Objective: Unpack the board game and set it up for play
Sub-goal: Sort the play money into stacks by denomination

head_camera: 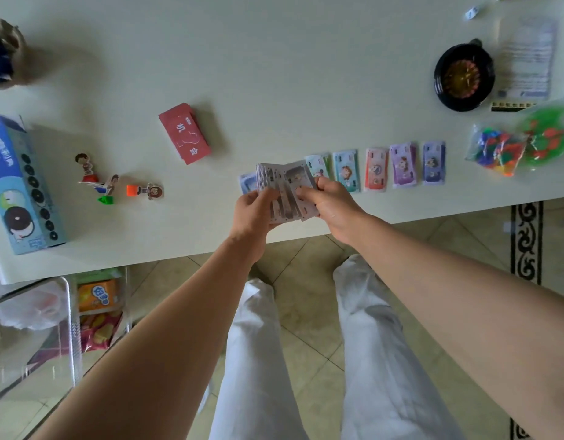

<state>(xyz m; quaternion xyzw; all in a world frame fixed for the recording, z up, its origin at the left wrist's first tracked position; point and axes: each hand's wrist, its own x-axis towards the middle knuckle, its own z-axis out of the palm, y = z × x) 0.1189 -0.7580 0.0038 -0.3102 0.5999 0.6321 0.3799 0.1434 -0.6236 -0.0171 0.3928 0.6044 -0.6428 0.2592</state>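
Note:
Both hands hold a thick stack of grey play-money notes (282, 182) just above the table's front edge. My left hand (253, 214) grips the stack from the left; my right hand (330, 203) pinches the top notes on the right. Sorted piles of play money lie in a row to the right: pale green (318, 165), teal (346, 169), red (376, 169), purple (403, 165) and violet (433, 162). A blue pile (247, 183) peeks out left of the stack. A red card deck (184, 137) lies further left. Three cardboard character pawns (111, 182) on coloured bases are at the left.
A black roulette-style spinner (464, 76) and a rules sheet (526, 58) lie at the far right, with bags of coloured plastic pieces (522, 144) below them. A blue box (19, 188) sits at the left edge of the white table (274, 74). A clear snack bin (52, 312) stands below.

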